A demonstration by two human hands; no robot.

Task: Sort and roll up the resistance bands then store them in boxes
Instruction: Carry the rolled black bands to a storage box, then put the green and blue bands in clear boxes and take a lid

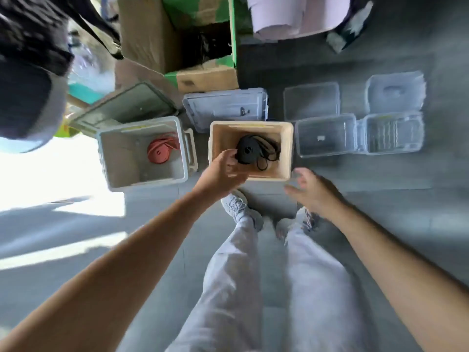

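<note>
- Grip of left hand (223,168): fingers and thumb curled round the rolled black band (247,149), a tight, flat, matte coil held at frame centre in the mouth of the beige box (251,123).
- Loose black bands (269,153): tangled on that box's floor, right of the coil.
- Right hand (312,191): grip wide, fingers spread, holding nothing, just beside the beige box's lower right corner.
- Grey plastic box (119,158), centre left: coral rolled band (160,151) inside.
- Clear plastic boxes (324,135), right: translucent, rectangular.
</note>
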